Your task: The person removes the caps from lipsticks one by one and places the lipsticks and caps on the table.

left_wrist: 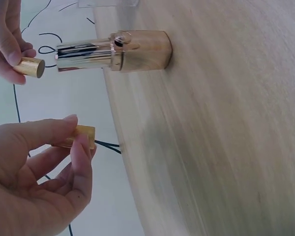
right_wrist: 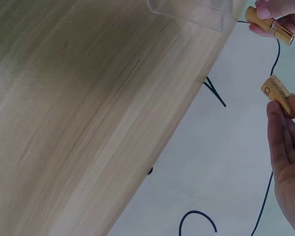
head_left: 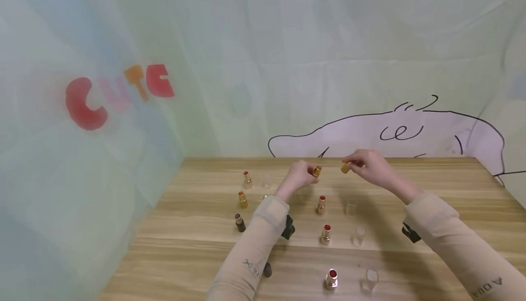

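My left hand (head_left: 301,174) pinches a gold lipstick (head_left: 317,171) between thumb and fingertips, above the far part of the table. In the right wrist view the lipstick (right_wrist: 265,22) shows its shiny inner collar uncovered. To its right, my right hand (head_left: 370,166) holds a textured gold lipstick cap (head_left: 345,168) by the fingertips. The cap (right_wrist: 278,96) bears a small dark emblem and is apart from the lipstick. An uncapped rose-gold lipstick (left_wrist: 145,50) stands on the table nearer to me.
Uncapped lipsticks stand in two columns on the wooden table (head_left: 172,246): a left one with a black lipstick (head_left: 240,223), and a middle one with a front lipstick (head_left: 331,279). Clear caps (head_left: 370,280) stand right of the middle column. A black cap (head_left: 267,270) sits beside my left sleeve.
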The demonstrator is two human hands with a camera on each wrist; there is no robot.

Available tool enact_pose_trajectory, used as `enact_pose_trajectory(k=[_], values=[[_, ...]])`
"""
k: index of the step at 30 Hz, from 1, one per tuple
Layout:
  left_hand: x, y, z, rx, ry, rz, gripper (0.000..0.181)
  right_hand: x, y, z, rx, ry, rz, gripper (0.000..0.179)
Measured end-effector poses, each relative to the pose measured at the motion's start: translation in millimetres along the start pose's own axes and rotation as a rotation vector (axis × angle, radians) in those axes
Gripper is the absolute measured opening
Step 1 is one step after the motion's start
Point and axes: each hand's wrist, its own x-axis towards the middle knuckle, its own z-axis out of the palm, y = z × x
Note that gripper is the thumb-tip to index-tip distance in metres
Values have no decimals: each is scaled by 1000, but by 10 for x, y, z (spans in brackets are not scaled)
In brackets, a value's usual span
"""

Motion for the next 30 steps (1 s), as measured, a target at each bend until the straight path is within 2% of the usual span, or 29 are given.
enact_pose_trajectory(k=[6,14,19,26,30], values=[[-14,-27,32,16,4,20,11,-65,20,49,29,-12,35,19],[-87,-55,131,35,-53,11,18,-148,95,241,67,-58,62,9],[-107,-58,194,46,-54,30,18,-185,109,336,98,-90,90,9],[-119,-44,228,-38,-86,-39,25,-170,148,438,70,-94,53,9],[-105,-40,244,-48,-107,-84,25,-170,176,499,34,-119,41,11]])
